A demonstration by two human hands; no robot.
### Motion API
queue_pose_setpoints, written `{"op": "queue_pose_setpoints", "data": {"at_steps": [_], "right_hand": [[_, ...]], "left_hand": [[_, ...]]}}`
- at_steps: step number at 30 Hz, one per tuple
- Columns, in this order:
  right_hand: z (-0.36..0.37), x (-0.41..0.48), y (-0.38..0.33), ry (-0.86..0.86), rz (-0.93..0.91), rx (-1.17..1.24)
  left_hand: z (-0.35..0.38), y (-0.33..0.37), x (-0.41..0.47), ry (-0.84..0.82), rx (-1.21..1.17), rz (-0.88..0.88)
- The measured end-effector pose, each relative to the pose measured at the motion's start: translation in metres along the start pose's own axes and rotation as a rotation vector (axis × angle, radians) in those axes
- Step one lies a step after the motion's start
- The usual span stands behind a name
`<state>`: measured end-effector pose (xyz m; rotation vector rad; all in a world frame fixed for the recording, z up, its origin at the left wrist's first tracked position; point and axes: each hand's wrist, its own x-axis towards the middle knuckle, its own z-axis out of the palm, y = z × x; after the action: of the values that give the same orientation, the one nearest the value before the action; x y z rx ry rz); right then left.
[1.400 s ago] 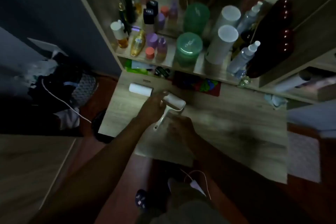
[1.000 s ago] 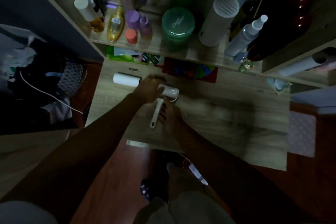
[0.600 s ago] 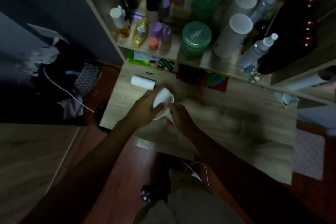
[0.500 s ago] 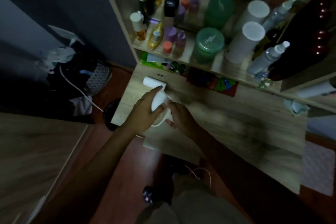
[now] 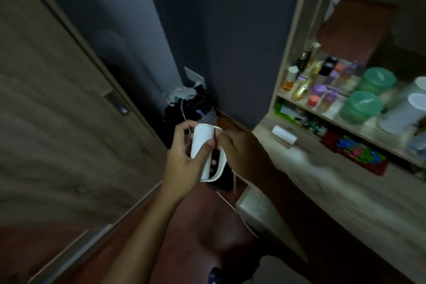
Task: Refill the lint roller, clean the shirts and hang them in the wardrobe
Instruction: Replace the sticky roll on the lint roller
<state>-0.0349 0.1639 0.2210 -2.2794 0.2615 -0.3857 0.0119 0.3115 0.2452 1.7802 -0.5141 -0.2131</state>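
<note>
Lint roller: the lint roller (image 5: 201, 139) is held in the air off the worktop's left edge, over the dark red floor (image 5: 196, 226). Its white roll stands nearly upright, with the thin white frame (image 5: 220, 166) curving down its right side.
Left hand: the left hand (image 5: 184, 163) grips the roll, thumb across the front and fingers wrapped round the back, closed firmly on it.
Right hand: the right hand (image 5: 244, 152) meets the roller from the right, fingers curled in a narrow hold on the frame at the upper end; its thumb is hidden.
Spare roll: a second white roll (image 5: 284, 137) lies on its side near the far left corner of the worktop (image 5: 322, 191), just in front of the shelf.
Shelf: the shelf (image 5: 334, 117) along the worktop's far edge carries small bottles (image 5: 302, 86), two green jars (image 5: 360, 107) and a white canister (image 5: 403, 115).
Below the shelf: a red packet (image 5: 359, 154) lies against the far edge.
Left side: a wood-grain door (image 5: 57, 122) with a recessed handle (image 5: 116, 105).
Far corner: a dark heap of clothes (image 5: 193, 104) lies on the floor against the blue-grey wall.
</note>
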Motion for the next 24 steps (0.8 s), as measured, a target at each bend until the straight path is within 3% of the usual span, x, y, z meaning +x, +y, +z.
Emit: {"op": "queue_pose_setpoints", "data": {"at_steps": [3,6,14,24], "right_hand": [[0.018,0.0,-0.055,-0.024,-0.193,-0.231],[0.029,-0.003,-0.104,-0.008,-0.125,-0.069],[0.063,-0.023,-0.183,-0.039,-0.191,0.023],[0.062,-0.027,-0.195,-0.02,-0.167,0.06]], "left_hand": [[-0.051,0.015,-0.022,0.11,-0.052,0.049],[-0.092,0.024,-0.042,0.204,-0.07,0.061],[-0.158,0.042,-0.085,0.371,-0.123,0.04],[-0.168,0.047,-0.081,0.264,-0.16,0.037]]}}
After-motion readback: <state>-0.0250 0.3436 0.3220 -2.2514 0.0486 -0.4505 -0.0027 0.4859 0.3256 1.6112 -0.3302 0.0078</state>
